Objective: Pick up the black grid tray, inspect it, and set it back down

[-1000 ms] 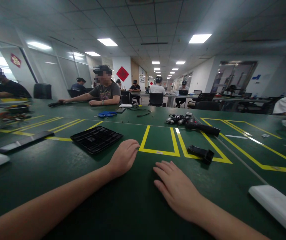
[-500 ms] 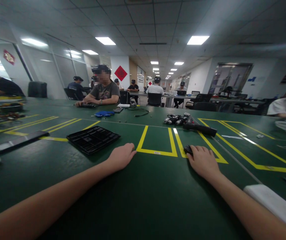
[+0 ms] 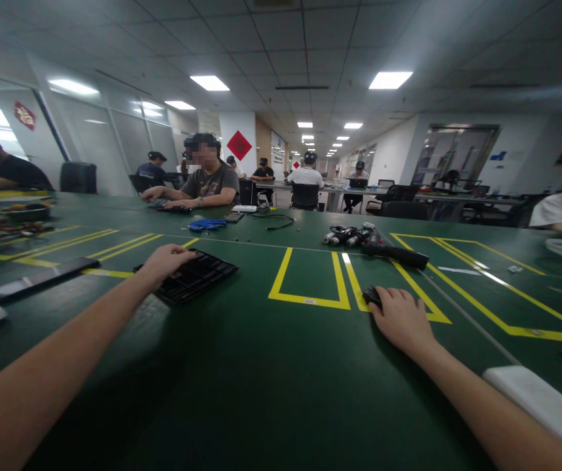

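My left hand (image 3: pixel 167 265) is over the black compartment tray (image 3: pixel 207 278), which lies flat on the green table. Its fingers are drawn together and dip toward the tray's inside; whatever lies at the fingertips is hidden. Further right, my right hand (image 3: pixel 402 317) rests low on the table, its fingers closed around a small black object (image 3: pixel 371 296). Most of that object is covered by the hand, so its kind does not show. Between the two hands is a rectangle of yellow tape (image 3: pixel 310 302) with a small label on its near side.
Black cables with metal ends (image 3: pixel 349 235) lie beyond my right hand, beside a dark tube-shaped thing (image 3: pixel 396 255). A blue glove-like item (image 3: pixel 207 225) lies past the tray. A phone-like dark slab (image 3: pixel 40 280) is at left. Across the table sits a person (image 3: pixel 212 180).
My left hand has moved left, from the bare table beside the yellow rectangle to over the black tray. My right hand stays put. The person opposite has shifted an arm.
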Motion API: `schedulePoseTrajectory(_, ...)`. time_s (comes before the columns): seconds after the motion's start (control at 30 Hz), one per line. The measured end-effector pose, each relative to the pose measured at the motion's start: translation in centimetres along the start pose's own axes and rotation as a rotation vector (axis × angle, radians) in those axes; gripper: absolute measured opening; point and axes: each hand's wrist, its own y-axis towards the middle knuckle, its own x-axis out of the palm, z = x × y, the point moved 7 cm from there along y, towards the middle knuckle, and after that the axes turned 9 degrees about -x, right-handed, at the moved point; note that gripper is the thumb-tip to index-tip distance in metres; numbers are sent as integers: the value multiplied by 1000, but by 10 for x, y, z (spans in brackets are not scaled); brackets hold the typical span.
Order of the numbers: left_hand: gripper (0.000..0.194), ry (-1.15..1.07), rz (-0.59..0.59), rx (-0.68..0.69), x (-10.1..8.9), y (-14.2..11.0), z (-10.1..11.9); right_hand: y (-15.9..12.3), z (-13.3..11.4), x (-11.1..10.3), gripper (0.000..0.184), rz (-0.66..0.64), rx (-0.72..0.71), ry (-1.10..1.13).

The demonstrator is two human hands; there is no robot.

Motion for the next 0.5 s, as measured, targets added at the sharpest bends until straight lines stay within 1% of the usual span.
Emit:
schedulePoseTrajectory(0.07, 30, 260, 5, -123, -2, 4, -24, 0, 0, 0, 46, -2, 5, 2)
schedulePoseTrajectory(0.13, 35, 462, -35, -173, 2, 4, -36, 0, 1, 2, 46, 0, 4, 3)
schedulePoseTrajectory(0.2, 36, 510, -74, -172, 7, 1, -39, 1, 4, 3, 45, 7, 3, 0)
schedulePoseTrajectory(0.23, 36, 509, -70, -158, 7, -1, -37, 2, 6, 4, 44, 12, 1, 3)
schedulePoseTrajectory(0.3, 36, 478, -41, -108, 7, -8, -28, 3, 7, 4, 43, 31, 1, 52)
schedulePoseTrajectory(0.37, 35, 404, -4, -40, 8, -17, -12, 4, 2, 1, 42, 66, -1, 192)
schedulePoseTrajectory(0.4, 35, 364, -1, -5, 11, -23, -2, 4, -4, -1, 43, 85, -10, 285)
schedulePoseTrajectory(0.43, 35, 330, -10, 22, 17, -29, 9, 4, -13, -4, 43, 98, -25, 385)
schedulePoseTrajectory(0.5, 35, 262, -33, 68, 36, -43, 34, 0, -37, -9, 45, 94, -79, 577)
